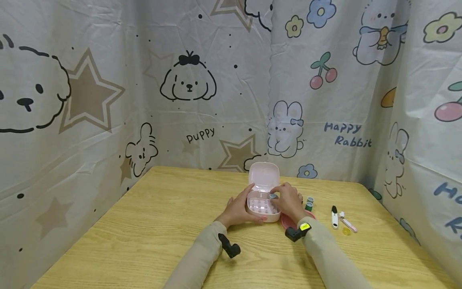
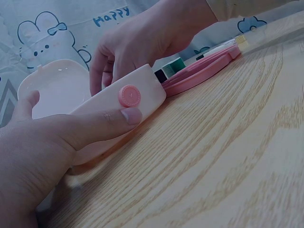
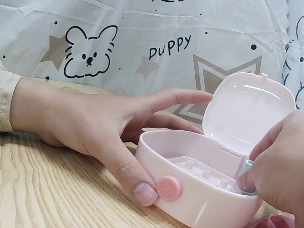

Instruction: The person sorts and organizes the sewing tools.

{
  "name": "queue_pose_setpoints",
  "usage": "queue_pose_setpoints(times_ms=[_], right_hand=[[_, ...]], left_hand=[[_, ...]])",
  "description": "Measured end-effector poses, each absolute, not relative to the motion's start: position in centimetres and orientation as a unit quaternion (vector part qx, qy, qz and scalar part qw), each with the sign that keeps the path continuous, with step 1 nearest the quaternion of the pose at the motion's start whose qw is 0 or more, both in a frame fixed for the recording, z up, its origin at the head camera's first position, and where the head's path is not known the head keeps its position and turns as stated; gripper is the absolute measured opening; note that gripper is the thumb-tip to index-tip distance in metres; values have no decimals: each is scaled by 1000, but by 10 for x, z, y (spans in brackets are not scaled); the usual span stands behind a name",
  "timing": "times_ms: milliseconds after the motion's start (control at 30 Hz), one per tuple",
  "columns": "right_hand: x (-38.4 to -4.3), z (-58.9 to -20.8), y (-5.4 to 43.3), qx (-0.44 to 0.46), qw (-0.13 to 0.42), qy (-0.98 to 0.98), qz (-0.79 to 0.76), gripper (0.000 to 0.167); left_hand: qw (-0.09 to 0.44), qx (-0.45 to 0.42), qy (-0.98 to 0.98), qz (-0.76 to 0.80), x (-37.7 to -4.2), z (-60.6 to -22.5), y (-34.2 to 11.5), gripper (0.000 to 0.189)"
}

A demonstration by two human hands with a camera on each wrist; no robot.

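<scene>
A pale pink plastic box (image 1: 270,218) stands on the table with its lid (image 1: 264,175) raised at the back. Small upright pegs (image 3: 207,174) line its floor, and a round pink button (image 3: 169,188) is on its front. My left hand (image 1: 236,209) holds the box at its left side, thumb on the front beside the button, fingers around toward the back. Inside the box's right part, my right hand (image 1: 287,199) pinches a small light blue thread spool (image 3: 248,165) near the pegs. The spool is partly hidden by the fingers; whether it sits on a peg I cannot tell.
Right of the box lies a pink tray-like piece (image 1: 288,223), partly under my right forearm. Green thread spools (image 1: 309,206) stand beside it. Farther right are a white tool with a black tip (image 1: 335,218), a slim pink-and-white tool (image 1: 348,223) and a yellow disc (image 1: 346,231).
</scene>
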State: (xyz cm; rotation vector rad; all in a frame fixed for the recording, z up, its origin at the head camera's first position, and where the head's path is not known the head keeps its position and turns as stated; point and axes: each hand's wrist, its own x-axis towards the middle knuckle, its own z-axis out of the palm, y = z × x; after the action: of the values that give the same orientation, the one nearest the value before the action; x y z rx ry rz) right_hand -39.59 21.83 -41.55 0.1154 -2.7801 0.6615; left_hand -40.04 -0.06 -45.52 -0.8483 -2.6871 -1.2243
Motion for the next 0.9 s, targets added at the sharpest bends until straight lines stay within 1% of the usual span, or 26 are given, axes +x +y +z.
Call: queue_pose_setpoints(times_ms=[900], right_hand=[[-400, -414, 216, 29, 109, -970, 216, 20]], left_hand=[[35, -272, -875, -399, -400, -456, -1, 127]])
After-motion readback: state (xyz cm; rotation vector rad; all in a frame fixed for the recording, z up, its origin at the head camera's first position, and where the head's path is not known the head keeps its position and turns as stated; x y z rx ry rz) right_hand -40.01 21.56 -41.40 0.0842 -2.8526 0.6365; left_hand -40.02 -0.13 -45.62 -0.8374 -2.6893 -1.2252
